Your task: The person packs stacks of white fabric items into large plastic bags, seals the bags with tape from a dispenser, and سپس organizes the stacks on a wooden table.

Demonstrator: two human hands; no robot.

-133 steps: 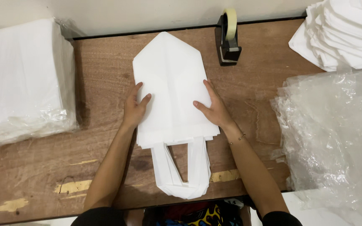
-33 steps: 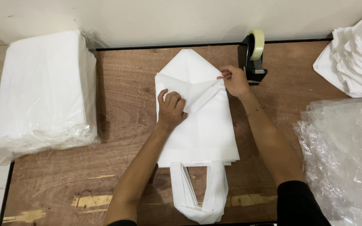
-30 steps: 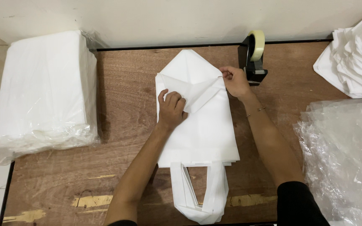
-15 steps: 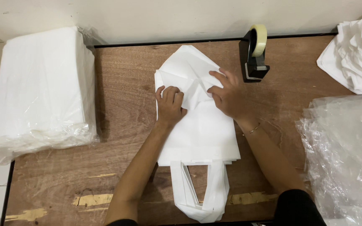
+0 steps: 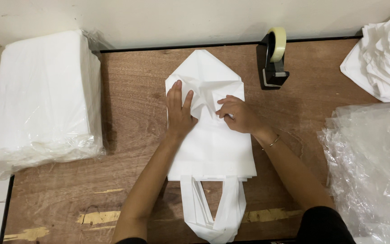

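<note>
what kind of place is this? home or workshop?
Likely a small packing workstation, not a home table: a worn wooden bench, a wrapped stack of white bags, a tape dispenser, loose plastic sleeves, and both hands folding a white bag.

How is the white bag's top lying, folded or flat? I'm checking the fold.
Folded: the bag has its top corners turned in to a point, with both hands pressing the creases.
</note>
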